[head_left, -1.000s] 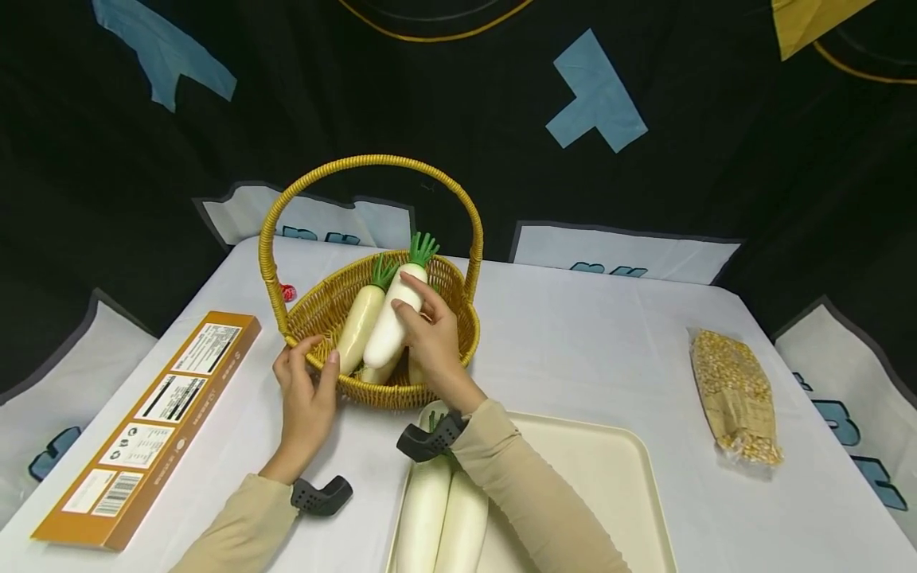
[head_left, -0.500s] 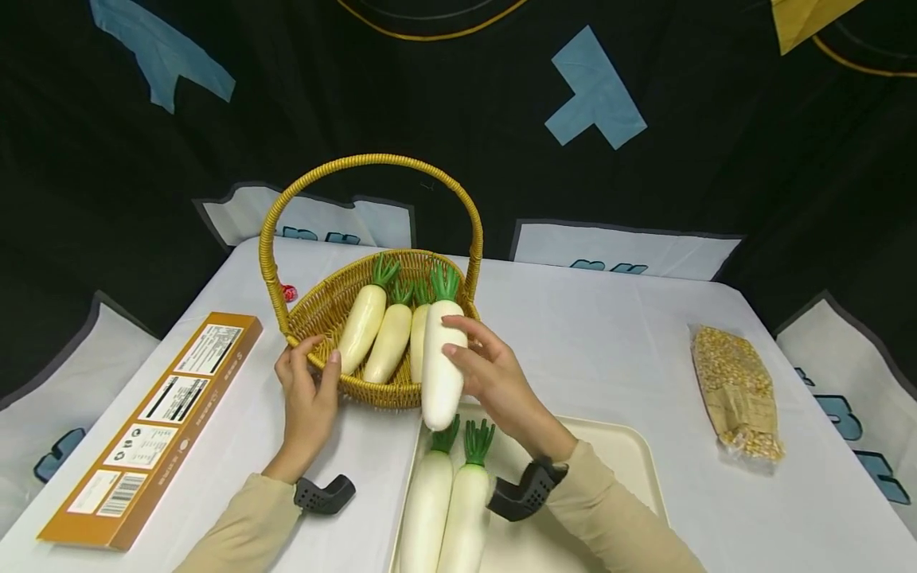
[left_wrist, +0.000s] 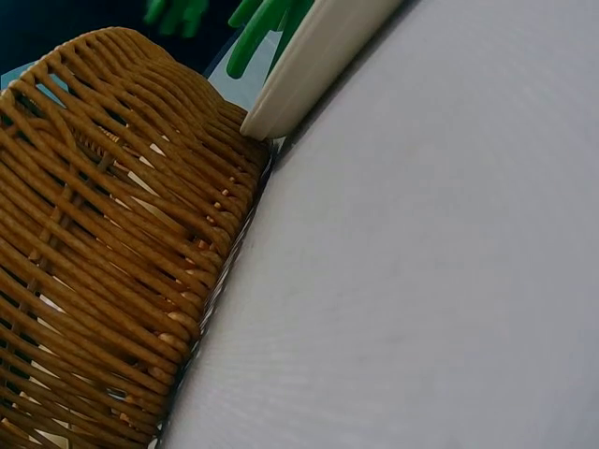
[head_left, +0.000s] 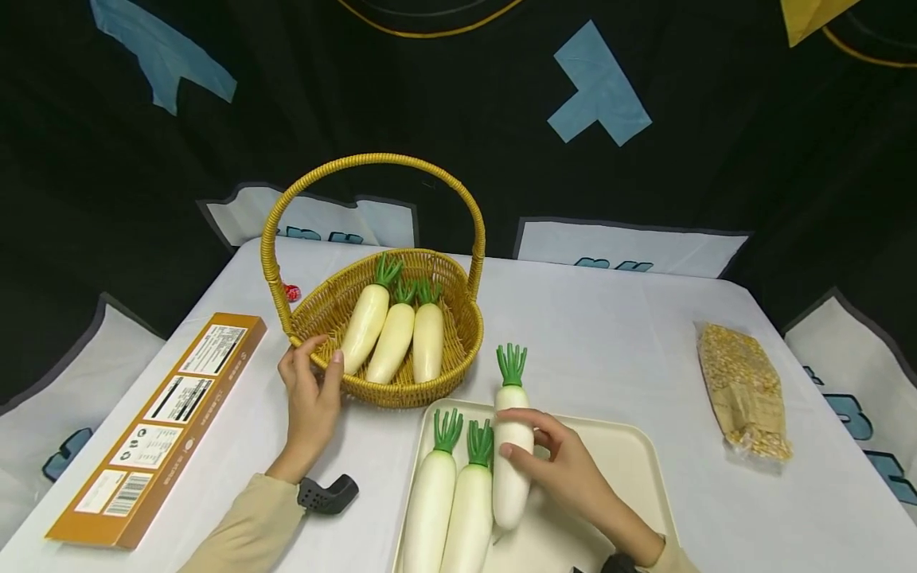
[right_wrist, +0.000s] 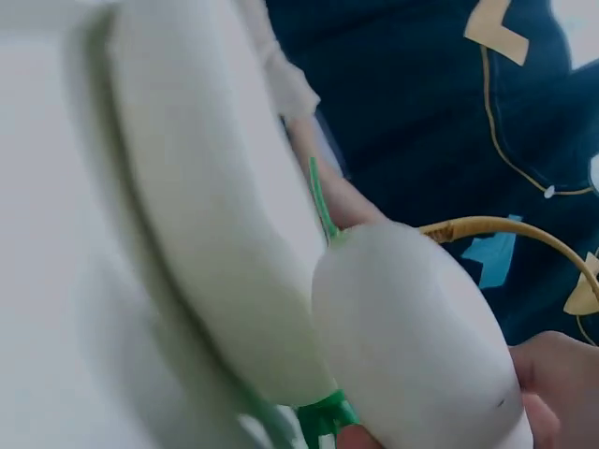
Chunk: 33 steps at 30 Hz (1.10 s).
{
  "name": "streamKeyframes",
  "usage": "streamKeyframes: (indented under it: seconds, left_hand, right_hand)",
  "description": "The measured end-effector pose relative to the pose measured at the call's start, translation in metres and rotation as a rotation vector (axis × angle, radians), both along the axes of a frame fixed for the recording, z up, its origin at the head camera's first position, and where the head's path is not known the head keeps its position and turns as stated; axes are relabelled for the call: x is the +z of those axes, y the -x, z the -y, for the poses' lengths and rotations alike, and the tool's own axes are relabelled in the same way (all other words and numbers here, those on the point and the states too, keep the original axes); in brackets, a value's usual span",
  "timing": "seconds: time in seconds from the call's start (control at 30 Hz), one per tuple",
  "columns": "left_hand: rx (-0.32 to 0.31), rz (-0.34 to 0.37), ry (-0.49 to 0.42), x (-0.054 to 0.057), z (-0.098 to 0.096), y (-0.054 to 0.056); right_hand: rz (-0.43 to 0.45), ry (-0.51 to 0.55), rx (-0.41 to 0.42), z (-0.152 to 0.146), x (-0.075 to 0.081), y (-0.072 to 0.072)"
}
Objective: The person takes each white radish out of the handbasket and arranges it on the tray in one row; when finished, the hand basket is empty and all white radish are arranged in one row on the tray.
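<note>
Well, in the head view, the radish [head_left: 512,489] could slip, I think, because it looks smooth, or tip and bump the two more radishes [head_left: 430,505] on its left. The right hand [head_left: 562,461] pinches its middle, thumb near and fingers far, over the tray [head_left: 641,450]; I can't tell if it touches. The left hand [head_left: 313,406] has fingers bent over the basket's [head_left: 401,395] near left rim; a hard pull might tip it.

The left wrist view shows no fingers.

In the right wrist view, the radish sits between the fingertips.
</note>
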<state>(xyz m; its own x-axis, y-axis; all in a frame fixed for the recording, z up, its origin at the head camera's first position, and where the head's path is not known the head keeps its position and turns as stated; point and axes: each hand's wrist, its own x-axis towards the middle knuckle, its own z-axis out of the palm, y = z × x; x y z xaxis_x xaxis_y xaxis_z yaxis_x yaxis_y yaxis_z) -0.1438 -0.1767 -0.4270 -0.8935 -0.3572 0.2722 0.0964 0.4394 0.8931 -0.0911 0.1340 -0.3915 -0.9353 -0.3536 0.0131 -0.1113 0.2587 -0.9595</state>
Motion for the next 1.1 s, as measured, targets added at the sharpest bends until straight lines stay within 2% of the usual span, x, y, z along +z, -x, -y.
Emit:
streamKeyframes:
  seconds: [0.2,0.27,0.4,0.5,0.67,0.73,0.83,1.0,1.1]
  left_hand:
    - [-0.004,-0.001,-0.004,-0.001,-0.002,0.001]
    - [-0.006,-0.005,-0.004,-0.001,-0.002,0.001]
    - [0.000,-0.007,0.009,0.000,-0.002,0.001]
    - [0.002,-0.008,0.015,0.000,-0.001,0.002]
    - [-0.001,-0.008,0.018,-0.001,-0.001,0.002]
    - [-0.002,-0.009,0.018,-0.001,-0.001,0.002]
    - [-0.004,-0.001,0.016,-0.002,-0.001,0.002]
    - [0.000,0.007,0.012,-0.002,0.000,0.001]
    - [0.008,-0.001,0.018,-0.001,0.000,0.001]
  right_hand:
    - [-0.116,-0.159,-0.040,-0.005,-0.008,-0.023]
    - [-0.091,-0.173,-0.052,-0.004,-0.008,-0.031]
    - [0.020,-0.188,-0.074,-0.001,-0.006,-0.044]
    - [0.083,-0.193,-0.050,-0.001,-0.007,-0.050]
    - [0.060,-0.206,0.035,-0.003,-0.012,-0.055]
    - [0.022,-0.215,0.059,-0.003,-0.014,-0.056]
    - [0.012,-0.176,0.097,-0.003,-0.016,-0.057]
    - [0.080,-0.027,0.194,-0.003,-0.019,-0.054]
    - [0.076,-0.015,0.223,-0.004,-0.020,-0.053]
